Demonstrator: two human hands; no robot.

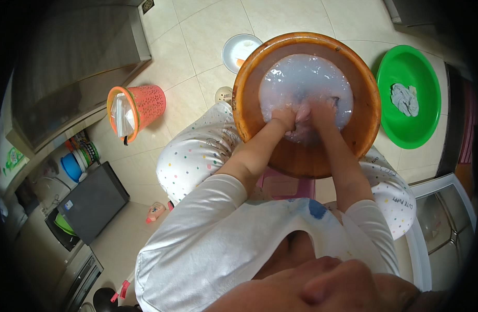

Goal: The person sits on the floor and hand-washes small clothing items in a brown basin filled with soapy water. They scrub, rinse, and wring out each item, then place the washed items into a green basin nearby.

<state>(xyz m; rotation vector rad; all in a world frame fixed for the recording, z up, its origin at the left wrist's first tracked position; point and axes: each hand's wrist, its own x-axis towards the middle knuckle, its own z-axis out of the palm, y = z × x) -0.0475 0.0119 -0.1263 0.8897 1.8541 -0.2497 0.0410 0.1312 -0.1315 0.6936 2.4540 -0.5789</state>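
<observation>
A round wooden basin point(307, 165) stands between the knees, holding cloudy, bluish-white water point(305, 74). Both hands are down in it, near the side closest to the body. My left hand point(284, 118) is curled and partly under the surface. Close beside it, my right hand point(323, 110) is mostly submerged, its fingers blurred by the water. Something pinkish point(303, 112) shows between the two hands; whether it is cloth or part of a hand is unclear. A dark patch point(300, 93) lies under the water just beyond them.
Right of the basin, a green plastic tub point(408, 134) holds a crumpled grey cloth point(405, 100). Beyond the basin's left rim sits a pale round dish point(229, 50). An orange wastebasket point(147, 107), a pink bottle point(156, 211) and a dark grey box point(96, 204) are to the left.
</observation>
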